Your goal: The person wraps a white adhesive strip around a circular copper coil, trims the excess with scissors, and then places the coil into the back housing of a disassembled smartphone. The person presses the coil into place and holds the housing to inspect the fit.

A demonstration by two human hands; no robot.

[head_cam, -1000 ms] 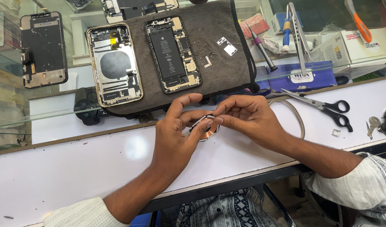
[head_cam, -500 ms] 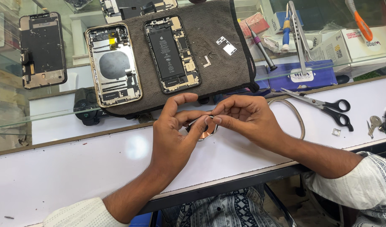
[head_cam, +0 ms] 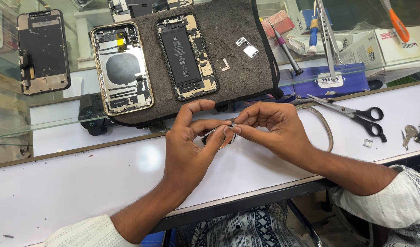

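Both hands meet over the middle of the white worktop (head_cam: 82, 183), a bit in from its near edge. The left hand (head_cam: 191, 142) has thumb and fingers curled in on a small dark part (head_cam: 213, 136), index finger sticking up and free. The right hand (head_cam: 269, 126) comes in from the other side and its fingertips (head_cam: 237, 129) pinch the same little piece right where the left thumb ends, so the hands are basically touching there. The part is mostly hidden by fingers and I honestly can't tell what it is beyond small, dark and a bit shiny.

Stuff around it: a grey cloth (head_cam: 237, 27) lies along the far edge of the worktop, partly over a glass section, with two opened phones on it. The left one (head_cam: 122, 67) shows a round coil and gold frame, the right one (head_cam: 187, 56) shows a black battery. A few tiny metal bits (head_cam: 248, 47) sit on the cloth toward its right side. A third phone body (head_cam: 42, 51) lies by itself at the far left corner. Black-handled scissors (head_cam: 356, 114) rest near the right edge, well apart from the hands, with a thin looped band (head_cam: 326, 130) between them and the right wrist. A screwdriver (head_cam: 285, 48) leans just off the cloth's right edge.
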